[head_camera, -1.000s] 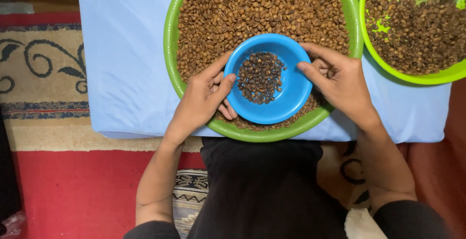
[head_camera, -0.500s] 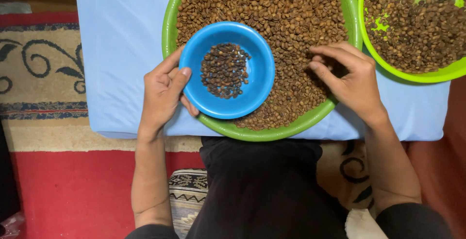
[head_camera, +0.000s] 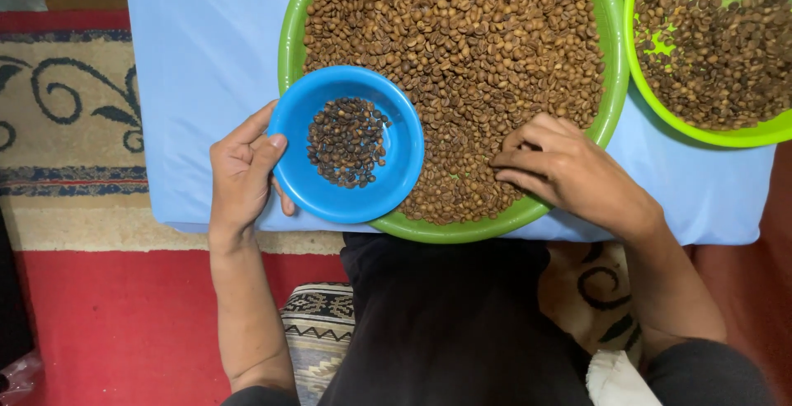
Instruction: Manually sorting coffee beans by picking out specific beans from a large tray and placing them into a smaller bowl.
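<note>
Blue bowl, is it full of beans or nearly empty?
Nearly empty: the blue bowl holds just a small dark pile of beans, with bare blue all around.

The bench (head_camera: 198, 84) lies bare along its left side, open from the left edge to the large green tray (head_camera: 290, 35). The blue bowl (head_camera: 396, 175) overhangs that tray's near-left rim, blocking the near edge there. Toward the right edge a second green tray (head_camera: 701, 135) sits just beside the first, leaving only a narrow gap between them. The near-right corner is bare cloth.
</note>
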